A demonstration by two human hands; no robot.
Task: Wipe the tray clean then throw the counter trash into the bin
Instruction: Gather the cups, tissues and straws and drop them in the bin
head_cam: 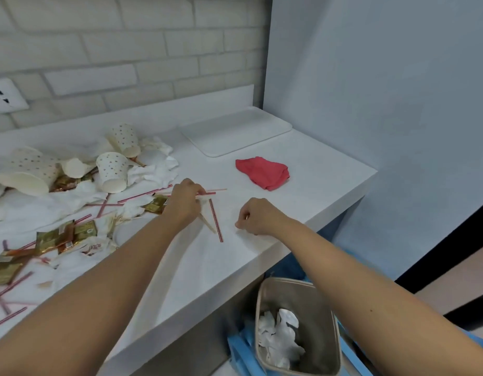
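Striped straws [211,193] gripped by left hand [184,205], right hand [256,216] pinching one thin stick [247,217], three cups [113,172] nearby

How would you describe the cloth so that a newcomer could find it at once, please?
Look at the far right end of the white counter, by the blue wall. Just in front of the flat white tray lies the cloth: crumpled, solid red, apart from the litter to its left.

White counter [302,169]: tray [236,130], cloth [263,172], trash [72,185].
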